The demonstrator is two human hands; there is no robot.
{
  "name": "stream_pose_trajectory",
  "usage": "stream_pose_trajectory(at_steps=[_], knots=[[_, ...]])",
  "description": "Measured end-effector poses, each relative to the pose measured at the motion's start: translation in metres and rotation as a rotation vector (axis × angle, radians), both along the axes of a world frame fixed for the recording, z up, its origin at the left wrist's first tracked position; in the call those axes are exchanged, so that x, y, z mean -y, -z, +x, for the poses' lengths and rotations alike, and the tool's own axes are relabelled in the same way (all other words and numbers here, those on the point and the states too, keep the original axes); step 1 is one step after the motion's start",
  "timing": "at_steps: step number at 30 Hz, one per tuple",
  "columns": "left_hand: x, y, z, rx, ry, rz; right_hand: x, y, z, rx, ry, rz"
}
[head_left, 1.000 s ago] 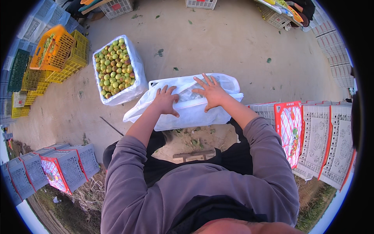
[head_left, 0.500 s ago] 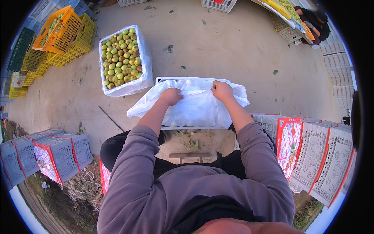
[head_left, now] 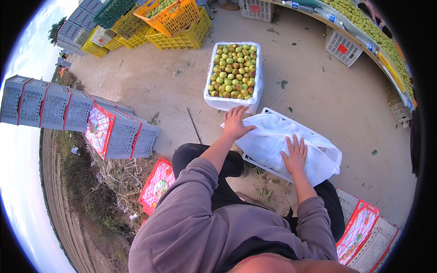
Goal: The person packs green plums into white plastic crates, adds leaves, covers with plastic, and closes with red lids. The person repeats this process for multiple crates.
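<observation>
In front of me sits a white crate (head_left: 269,110) covered by a folded white liner (head_left: 268,136). My right hand (head_left: 295,155) lies flat on the liner near its middle, fingers spread and holding nothing. Over the liner's left end is my left hand (head_left: 236,123), open with its fingers apart; whether it touches the liner I cannot tell. Just beyond it stands a second crate, lined in white plastic (head_left: 232,104) and filled with round green fruit (head_left: 233,70) that have reddish-brown patches. What lies under the folded liner is hidden.
Yellow crates (head_left: 182,38) and an orange crate (head_left: 175,20) stand at the far left. Grey crates (head_left: 77,109) line the left, with red-edged ones (head_left: 359,232) at lower right. A long sorting table (head_left: 378,36) heaped with fruit runs along the upper right. A thin stick (head_left: 194,125) lies on the ground.
The view has turned left, so the scene sits further right. Both hands have let go of the liner's pinched edge and opened; the liner now lies folded across the crate.
</observation>
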State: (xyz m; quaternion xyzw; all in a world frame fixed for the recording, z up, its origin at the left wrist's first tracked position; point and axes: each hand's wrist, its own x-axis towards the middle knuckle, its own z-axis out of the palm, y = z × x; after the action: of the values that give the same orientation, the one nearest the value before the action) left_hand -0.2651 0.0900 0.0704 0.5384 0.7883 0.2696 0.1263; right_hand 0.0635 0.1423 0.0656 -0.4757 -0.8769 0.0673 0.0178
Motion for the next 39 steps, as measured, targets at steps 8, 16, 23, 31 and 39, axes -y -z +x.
stream_pose_trajectory(at_steps=[8, 16, 23, 31, 39], knots=[[0.021, 0.05, 0.0, 1.392, -0.334, -0.132, 0.001, 0.002, 0.001, -0.037, 0.008, -0.009], [0.001, 0.022, 0.189, 0.256, 0.29, -0.175, -0.008, 0.009, 0.006, -0.031, -0.023, -0.065], [0.012, 0.02, 0.193, -0.027, 0.542, -0.155, -0.054, -0.062, 0.12, -0.157, 0.122, -0.857], [0.013, 0.049, 0.205, -0.017, 0.485, -0.032, -0.016, -0.004, 0.221, -0.597, 0.936, -0.775], [-0.007, 0.062, 0.19, 0.307, 0.576, -0.061, 0.008, 0.033, 0.041, -0.35, 0.001, -0.2]])
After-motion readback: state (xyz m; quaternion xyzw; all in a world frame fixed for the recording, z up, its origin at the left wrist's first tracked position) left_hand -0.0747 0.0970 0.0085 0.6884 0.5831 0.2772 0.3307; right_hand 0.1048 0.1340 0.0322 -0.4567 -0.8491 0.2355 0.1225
